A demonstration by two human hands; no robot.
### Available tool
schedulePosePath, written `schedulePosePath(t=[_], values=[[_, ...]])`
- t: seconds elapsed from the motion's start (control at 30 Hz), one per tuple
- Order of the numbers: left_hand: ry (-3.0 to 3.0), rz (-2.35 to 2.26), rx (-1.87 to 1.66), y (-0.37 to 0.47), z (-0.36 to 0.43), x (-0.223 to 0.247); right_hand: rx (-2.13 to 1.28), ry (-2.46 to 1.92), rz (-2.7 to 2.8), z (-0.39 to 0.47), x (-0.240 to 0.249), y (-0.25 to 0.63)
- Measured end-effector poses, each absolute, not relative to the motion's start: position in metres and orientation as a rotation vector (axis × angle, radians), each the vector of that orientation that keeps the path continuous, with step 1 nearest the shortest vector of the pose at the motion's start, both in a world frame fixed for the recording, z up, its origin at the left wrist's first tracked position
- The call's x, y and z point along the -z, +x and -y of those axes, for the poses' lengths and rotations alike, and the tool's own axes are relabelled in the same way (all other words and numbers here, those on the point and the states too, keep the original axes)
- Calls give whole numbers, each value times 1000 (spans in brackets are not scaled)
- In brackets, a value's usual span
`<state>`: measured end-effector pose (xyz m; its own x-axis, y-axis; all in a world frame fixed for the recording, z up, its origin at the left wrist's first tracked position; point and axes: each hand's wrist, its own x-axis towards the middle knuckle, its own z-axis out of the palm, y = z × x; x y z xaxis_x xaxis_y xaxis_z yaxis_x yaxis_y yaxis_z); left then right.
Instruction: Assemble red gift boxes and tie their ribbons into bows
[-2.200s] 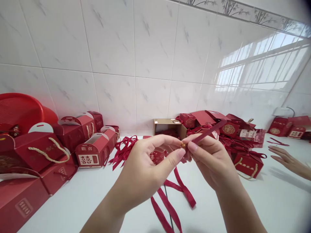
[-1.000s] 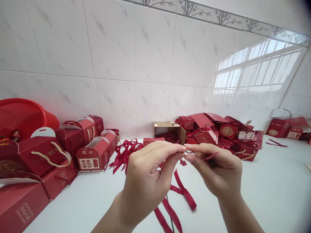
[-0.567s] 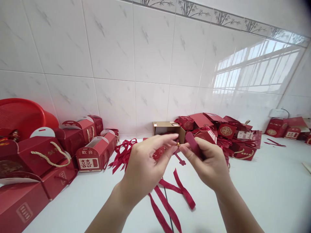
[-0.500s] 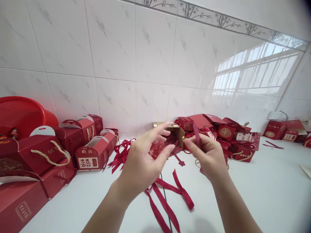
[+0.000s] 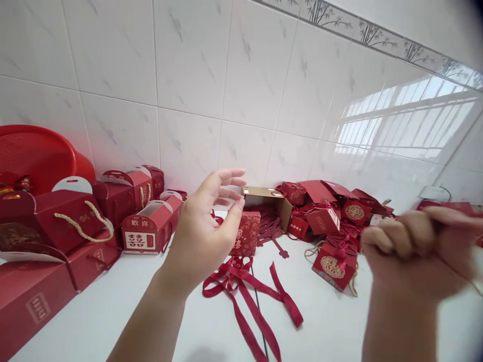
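Left hand (image 5: 206, 231) (open) near 1 box (image 5: 247, 235)

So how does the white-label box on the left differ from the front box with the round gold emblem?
The white-label box has a rectangular label; the gold-emblem box has a round design. The gold-emblem box shows pale rope, the white-label box dark red ribbon at its side. Both are red and stand on the white surface.

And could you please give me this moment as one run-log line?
left hand: raised, open | right hand: curled, blurred, contents unclear | ribbons: loose on white table
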<state>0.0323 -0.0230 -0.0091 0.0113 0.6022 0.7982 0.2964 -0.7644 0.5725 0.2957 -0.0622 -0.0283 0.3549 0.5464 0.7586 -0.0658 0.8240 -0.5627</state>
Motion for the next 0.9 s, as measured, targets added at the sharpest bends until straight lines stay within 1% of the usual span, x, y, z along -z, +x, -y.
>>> schedulePosePath(t=[0.07,0.1,0.13,0.2,0.23,0.37,0.47,0.57,0.7,0.9], values=[[2056,-954,-1836,32,25,8,-586,-345,1058,36,28,291],[2054,-964,-1849,32,26,7,-608,-393,1051,18,32,291],[2051,-971,-1862,32,27,7,-585,-528,1048,-2,41,291],[2045,-975,-1882,32,27,6,-481,-1063,1083,-44,67,293],[2044,-977,-1883,32,27,6,-482,-1197,1090,-63,85,293],[2040,-1016,-1855,31,26,6,-502,-1547,1207,-120,155,290],[2022,-1032,-1830,31,26,6,-496,-1735,1333,-144,187,282],[2022,-1040,-1822,30,27,5,-472,-1897,1388,-166,200,277],[2006,-1055,-1836,30,25,4,-450,-2035,1405,-188,205,273],[2035,-1062,-1832,27,23,2,-499,-2001,1389,-192,204,269]])
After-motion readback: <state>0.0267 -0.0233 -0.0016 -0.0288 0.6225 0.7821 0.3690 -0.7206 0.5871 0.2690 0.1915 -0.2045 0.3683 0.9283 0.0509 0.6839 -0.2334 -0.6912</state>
